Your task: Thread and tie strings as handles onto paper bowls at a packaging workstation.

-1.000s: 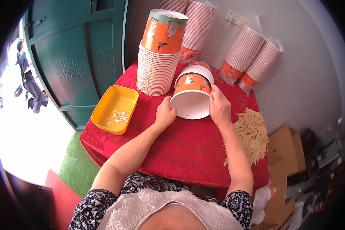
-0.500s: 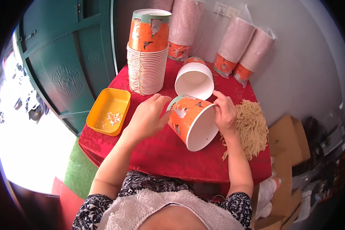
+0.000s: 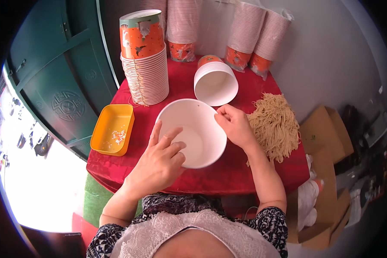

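Observation:
A round paper bucket (image 3: 198, 135), white inside, is tilted with its mouth toward me above the near part of the table. Near the top of its rim is a small dark spot. My right hand (image 3: 235, 127) pinches the rim on the right side. Across the left rim reaches my left hand (image 3: 161, 159), its fingers apart over the opening; its thumb is hidden. Beyond the bucket, several nested white paper buckets (image 3: 217, 84) lie on their side. To the right spreads a heap of tan cords (image 3: 276, 127).
A tall stack of orange-printed paper buckets (image 3: 144, 64) with cords hanging down it stands at the back left. Nearer sits a yellow tray (image 3: 98, 129) with small white bits. Plastic-wrapped stacks (image 3: 245, 30) line the wall. The table (image 3: 180, 182) has a red cloth; cardboard boxes (image 3: 322, 137) stand right.
The bucket has turned from its printed side to its open mouth facing me. My left hand has moved nearer and over the rim; my right hand still pinches the edge. The view has shifted slightly.

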`<state>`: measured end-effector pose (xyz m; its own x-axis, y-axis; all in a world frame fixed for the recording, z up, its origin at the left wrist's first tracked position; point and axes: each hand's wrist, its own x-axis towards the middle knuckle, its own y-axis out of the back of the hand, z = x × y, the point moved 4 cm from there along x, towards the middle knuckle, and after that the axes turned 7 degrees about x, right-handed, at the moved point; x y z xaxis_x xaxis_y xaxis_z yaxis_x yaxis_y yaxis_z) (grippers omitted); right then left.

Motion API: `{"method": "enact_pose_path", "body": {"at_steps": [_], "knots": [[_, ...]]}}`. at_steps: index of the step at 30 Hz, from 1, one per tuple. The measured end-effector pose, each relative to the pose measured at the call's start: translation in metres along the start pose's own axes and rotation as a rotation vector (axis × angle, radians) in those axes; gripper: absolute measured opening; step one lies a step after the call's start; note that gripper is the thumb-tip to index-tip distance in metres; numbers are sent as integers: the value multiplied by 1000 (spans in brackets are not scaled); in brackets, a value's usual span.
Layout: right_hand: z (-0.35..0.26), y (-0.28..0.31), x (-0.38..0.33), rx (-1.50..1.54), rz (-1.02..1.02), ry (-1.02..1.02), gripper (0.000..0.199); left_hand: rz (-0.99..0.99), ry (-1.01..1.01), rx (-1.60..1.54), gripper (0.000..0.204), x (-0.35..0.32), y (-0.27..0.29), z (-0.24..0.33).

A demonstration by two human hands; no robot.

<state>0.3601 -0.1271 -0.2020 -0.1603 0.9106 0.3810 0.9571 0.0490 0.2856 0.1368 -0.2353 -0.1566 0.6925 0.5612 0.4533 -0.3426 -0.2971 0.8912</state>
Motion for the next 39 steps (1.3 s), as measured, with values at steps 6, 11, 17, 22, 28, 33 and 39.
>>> {"method": "enact_pose_path", "body": {"at_steps": [6,11,17,22,28,33,39], "knots": [[2,44,-19,196,93,-184,22,103,78,-22,20,0,-12,-16],[33,100,-52,-101,251,-236,11,84,89,-16,19,5,-17,-23],[56,118,-64,-297,261,-221,12,51,133,-67,21,0,-22,-27],[55,120,-45,-469,249,-235,12,72,134,-90,27,-3,-16,-25],[75,110,-27,-736,55,-43,12,125,165,-160,30,-2,-1,-22],[76,95,-15,-798,-33,55,11,148,160,-193,29,-5,-1,-22],[65,79,-15,-881,-102,190,8,171,169,-201,28,-5,2,-22]]}}
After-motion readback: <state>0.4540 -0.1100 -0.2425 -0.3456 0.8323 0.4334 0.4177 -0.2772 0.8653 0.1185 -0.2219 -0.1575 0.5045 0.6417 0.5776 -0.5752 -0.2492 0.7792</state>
